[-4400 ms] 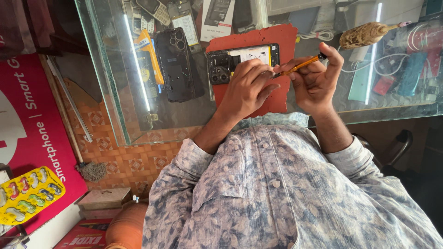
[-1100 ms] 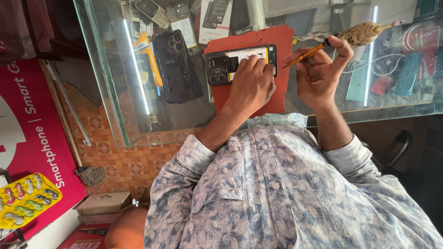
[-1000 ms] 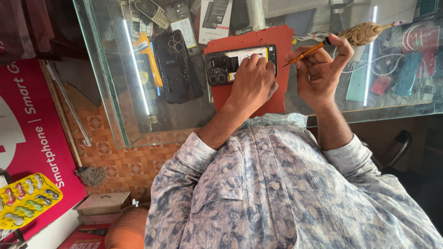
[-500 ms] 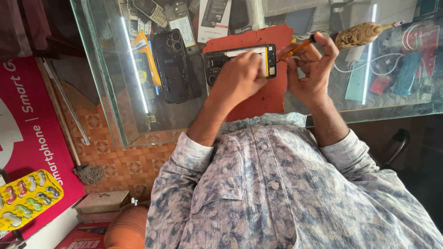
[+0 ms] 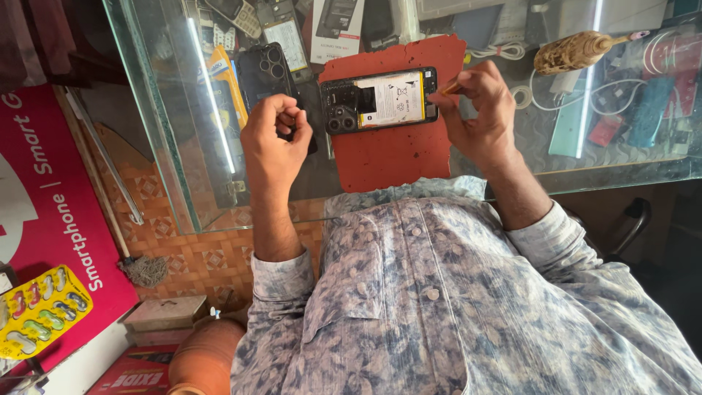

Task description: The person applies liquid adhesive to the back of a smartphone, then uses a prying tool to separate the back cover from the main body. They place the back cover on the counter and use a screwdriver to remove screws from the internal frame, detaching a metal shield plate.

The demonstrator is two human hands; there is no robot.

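An opened black phone (image 5: 380, 99) with its back off, showing a white-labelled battery, lies on a red mat (image 5: 395, 150) on the glass counter (image 5: 183, 146). My right hand (image 5: 479, 117) pinches an orange-handled screwdriver (image 5: 450, 88), its tip at the phone's right end. My left hand (image 5: 274, 139) hovers left of the phone with the fingers curled shut; nothing shows in it. It partly covers a black phone back cover (image 5: 267, 69) that lies beside the mat.
A brush with a carved wooden handle (image 5: 574, 51), white cables (image 5: 523, 91) and phone boxes (image 5: 336, 25) crowd the counter's far side. More phones show under the glass. A red banner (image 5: 44, 212), a yellow tray (image 5: 40, 314) and a clay pot (image 5: 208, 358) are at the left.
My left hand has come off the phone and moved left, over the back cover, closing its fingers. The phone now lies uncovered. My right hand stays at its right end with the screwdriver.
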